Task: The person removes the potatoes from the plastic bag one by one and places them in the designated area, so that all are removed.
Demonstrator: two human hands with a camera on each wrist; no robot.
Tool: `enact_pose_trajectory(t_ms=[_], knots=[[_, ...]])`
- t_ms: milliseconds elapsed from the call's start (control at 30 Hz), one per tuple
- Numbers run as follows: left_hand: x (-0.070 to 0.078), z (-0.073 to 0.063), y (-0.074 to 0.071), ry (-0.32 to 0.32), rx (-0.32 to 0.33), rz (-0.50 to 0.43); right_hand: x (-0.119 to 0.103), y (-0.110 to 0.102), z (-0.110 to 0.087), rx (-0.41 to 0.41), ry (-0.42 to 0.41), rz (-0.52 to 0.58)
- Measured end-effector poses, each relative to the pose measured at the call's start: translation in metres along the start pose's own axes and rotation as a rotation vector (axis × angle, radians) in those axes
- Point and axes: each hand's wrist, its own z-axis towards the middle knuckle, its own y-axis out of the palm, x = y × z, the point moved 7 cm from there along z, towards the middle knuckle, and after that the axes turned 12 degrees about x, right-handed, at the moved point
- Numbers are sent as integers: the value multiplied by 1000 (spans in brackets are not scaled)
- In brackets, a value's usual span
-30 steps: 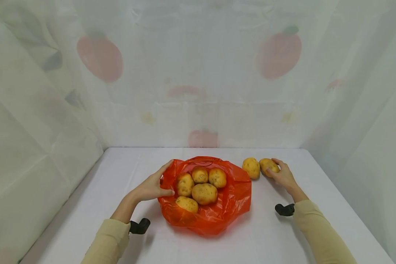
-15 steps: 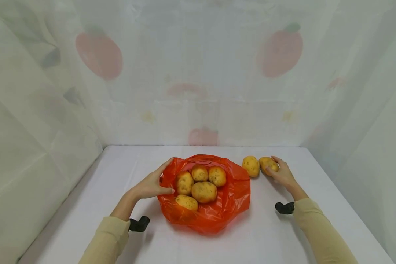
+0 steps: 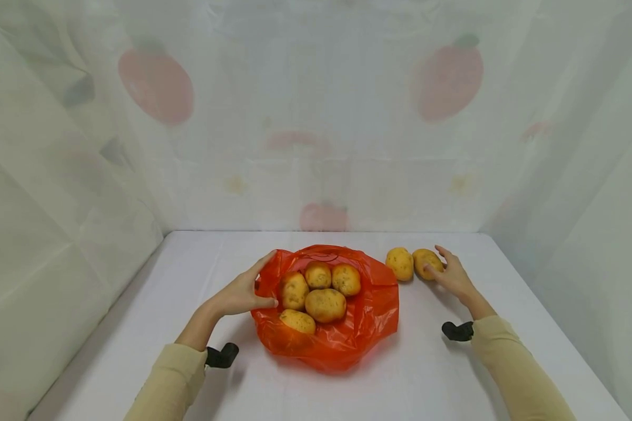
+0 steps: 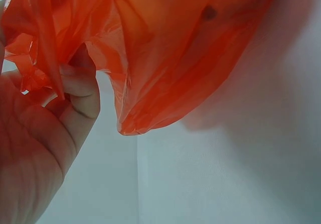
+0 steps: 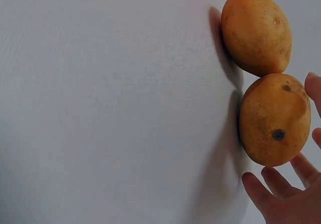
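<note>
A red plastic bag lies with its mouth spread toward me, several potatoes inside, one large potato in the middle. At its left edge my left hand holds the rim; in the left wrist view, fingers curl into the crumpled film. Two more potatoes rest on the table right of the bag. My right hand is around the right-hand one, thumb overlapping its front. In the right wrist view this potato touches its neighbour, and the fingers of my hand are spread beside it.
A white cloth covers the table. Pale sheets hang behind and at both sides, the back one printed with faded red fruit. A black wrist mount sticks out from each sleeve.
My right hand has loosened from the potato and shifted slightly right, its fingers parting. The left hand keeps its hold on the bag. The head view has tilted a little.
</note>
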Motion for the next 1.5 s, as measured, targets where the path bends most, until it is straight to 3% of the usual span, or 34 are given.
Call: enact_pose_trajectory(t_ms=[167, 467, 633, 1133, 1500], knots=[[0, 1, 0, 5, 2, 0, -1, -6, -2, 28, -9, -5], [-2, 1, -1, 7, 3, 4, -17, -20, -4, 195, -136, 39], [-1, 1, -1, 6, 4, 7, -28, -24, -6, 235, -165, 48], [-1, 1, 0, -19, -6, -22, -74, -23, -16, 173, -234, 188], [0, 0, 1, -20, -6, -15, -114, -12, -27, 104, -333, 204]])
